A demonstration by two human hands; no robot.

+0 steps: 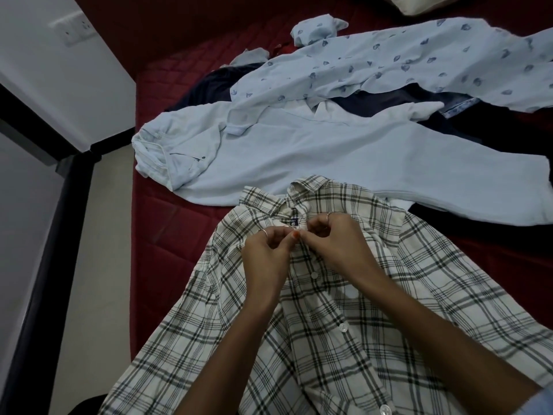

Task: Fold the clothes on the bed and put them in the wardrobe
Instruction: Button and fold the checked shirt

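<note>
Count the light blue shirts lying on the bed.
2. A plain light blue shirt lies just beyond the plaid one; a light blue leaf-print shirt lies farther back. Others may be hidden underneath.

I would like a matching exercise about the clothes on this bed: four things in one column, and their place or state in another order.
Things:
1. checked shirt
2. plain blue shirt
3. printed blue shirt
4. dark garment

States:
A. farthest, with a leaf pattern
B. mostly hidden under the blue shirts
C. nearest, pinched at the collar by both hands
D. in the middle, spread flat

Pairs: 1-C, 2-D, 3-A, 4-B
</note>
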